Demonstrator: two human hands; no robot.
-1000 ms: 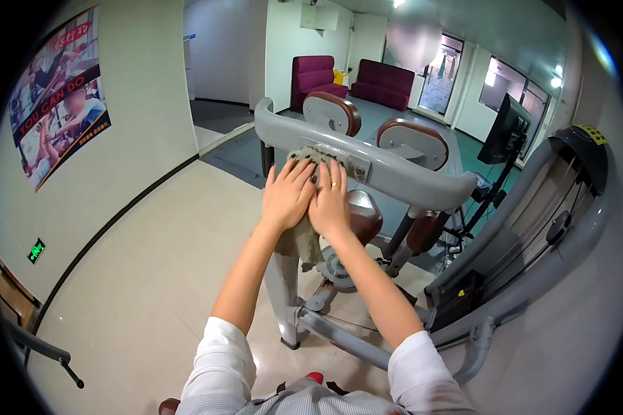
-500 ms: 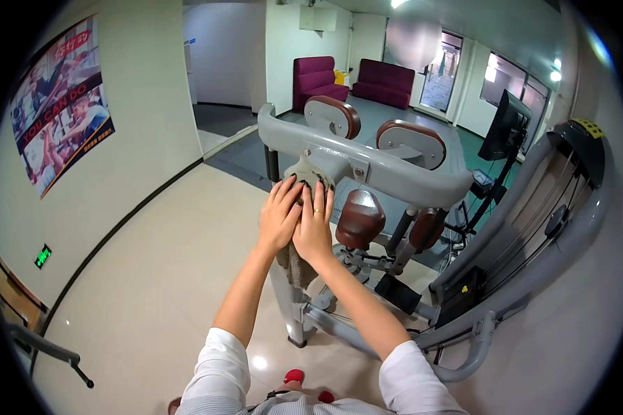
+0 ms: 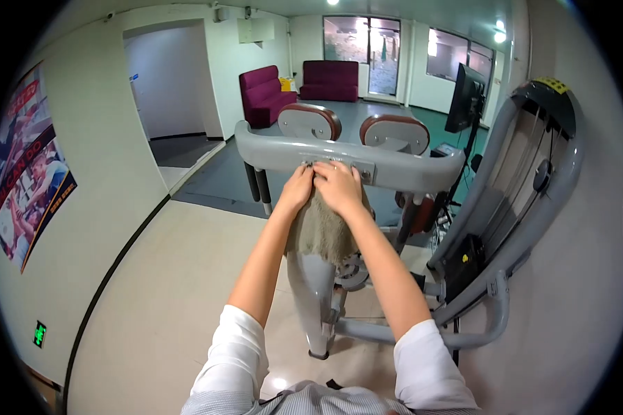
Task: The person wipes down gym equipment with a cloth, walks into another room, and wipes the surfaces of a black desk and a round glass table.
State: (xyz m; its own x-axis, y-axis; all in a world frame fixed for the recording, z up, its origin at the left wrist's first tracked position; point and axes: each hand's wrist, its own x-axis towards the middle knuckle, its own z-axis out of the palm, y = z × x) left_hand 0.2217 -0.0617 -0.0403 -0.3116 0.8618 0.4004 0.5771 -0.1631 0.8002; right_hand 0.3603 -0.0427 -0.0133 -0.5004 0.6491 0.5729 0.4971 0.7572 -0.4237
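Note:
A grey-brown cloth (image 3: 322,232) drapes over the upright post of a grey gym machine (image 3: 313,283), just below its curved top bar (image 3: 408,166). My left hand (image 3: 300,188) presses on the cloth's upper end, its fingers bent against the bar. Beside it, touching at the fingertips, my right hand (image 3: 339,185) lies over the same cloth with fingers curled at the bar's underside. Both hands hold the cloth against the metal. Its lower part hangs loose over the post, and the top edge is hidden beneath my fingers.
Two brown-edged pads (image 3: 310,123) stand behind the bar. A weight stack with cables (image 3: 526,180) rises on the right, near a monitor (image 3: 466,100) on a stand. Purple sofas (image 3: 330,81) sit at the back. A poster (image 3: 31,166) hangs on the left wall.
My hands have moved up the post to the top bar, with fingers now bent rather than laid flat. The cloth is spread wider below them, and my view has shifted right.

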